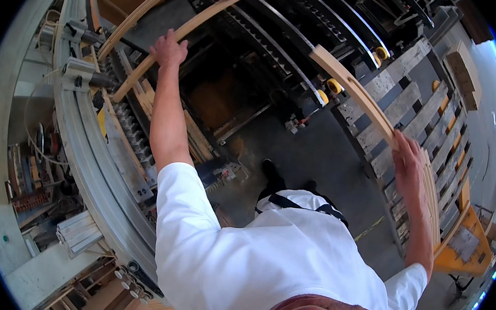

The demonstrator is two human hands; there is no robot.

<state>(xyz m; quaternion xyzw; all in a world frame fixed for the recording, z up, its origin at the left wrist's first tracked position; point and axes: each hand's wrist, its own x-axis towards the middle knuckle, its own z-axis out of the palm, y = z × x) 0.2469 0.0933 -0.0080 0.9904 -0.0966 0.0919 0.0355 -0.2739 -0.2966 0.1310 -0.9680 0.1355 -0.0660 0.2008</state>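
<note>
My left hand [170, 48] lies across a long wooden strip [222, 6] at the machine on the left, its fingers spread over the wood. One end of that strip rests beside the toothed chain [127, 119]. Over on the right, my right hand [408, 167] is closed around the near part of another wooden strip [355, 93]. That strip's far end points forward, over the gap between the machine and the pallet. Below the right hand, the edges of several more strips [432, 207] show beside my forearm. The palm sides of both hands are hidden.
Metal rails with yellow rollers [335, 86] reach toward me from the far side. A slatted wooden pallet [414, 110] stands at right, with an orange pallet jack [465, 245] nearer. A curved-looking metal beam [93, 160] with clamps runs along my left. Grey floor [295, 144] lies between.
</note>
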